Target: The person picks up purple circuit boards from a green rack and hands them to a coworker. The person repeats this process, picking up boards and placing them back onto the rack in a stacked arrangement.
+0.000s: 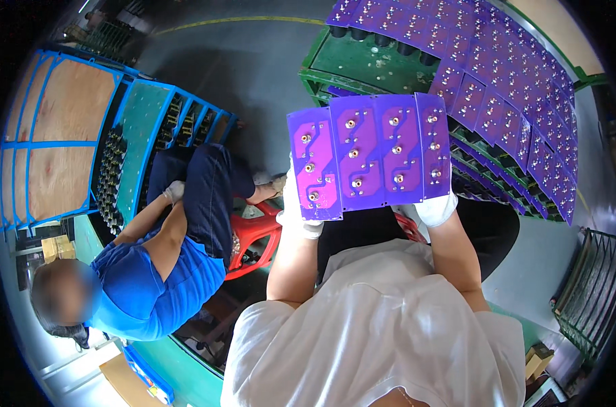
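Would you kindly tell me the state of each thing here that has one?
Four purple panels: held up side by side, studded faces toward the camera
Left hand: white-gloved, holding the panels' left side
Right hand: white-gloved, holding their right side
Green rack: partly covered by similar panels
Co-worker's hand: gloved

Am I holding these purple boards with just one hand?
No, the left hand holds the boards at one end and the right hand at the other.

Blue rack (64,144), left; co-worker (162,281) in blue, near it; red stool (257,234), centre left; wire rack (588,295), far right; yellow floor line (240,21), top.
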Action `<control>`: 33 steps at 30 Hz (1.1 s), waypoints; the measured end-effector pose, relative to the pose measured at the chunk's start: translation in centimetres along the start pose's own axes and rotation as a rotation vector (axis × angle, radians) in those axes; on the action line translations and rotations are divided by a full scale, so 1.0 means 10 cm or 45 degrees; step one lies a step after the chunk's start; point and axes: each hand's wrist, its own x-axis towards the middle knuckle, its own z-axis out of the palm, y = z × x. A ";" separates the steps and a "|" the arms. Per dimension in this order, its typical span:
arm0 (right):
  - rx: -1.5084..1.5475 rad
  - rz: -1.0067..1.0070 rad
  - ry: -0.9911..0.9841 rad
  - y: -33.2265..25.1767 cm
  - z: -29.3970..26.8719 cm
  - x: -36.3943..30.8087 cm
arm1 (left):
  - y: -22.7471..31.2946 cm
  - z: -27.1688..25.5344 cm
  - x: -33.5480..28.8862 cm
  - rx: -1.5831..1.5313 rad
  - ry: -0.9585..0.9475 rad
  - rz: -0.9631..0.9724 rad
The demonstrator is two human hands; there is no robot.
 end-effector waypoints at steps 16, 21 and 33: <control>0.262 0.059 0.026 -0.06 0.01 -0.08 | 0.02 -0.25 -0.10 0.537 -0.291 0.220; 0.014 0.048 0.055 -0.03 -0.03 -0.13 | 0.01 -0.29 -0.13 1.361 -0.088 0.347; 0.262 -0.013 -0.121 -0.10 0.15 -0.15 | 0.02 -0.35 -0.12 1.605 -0.005 0.490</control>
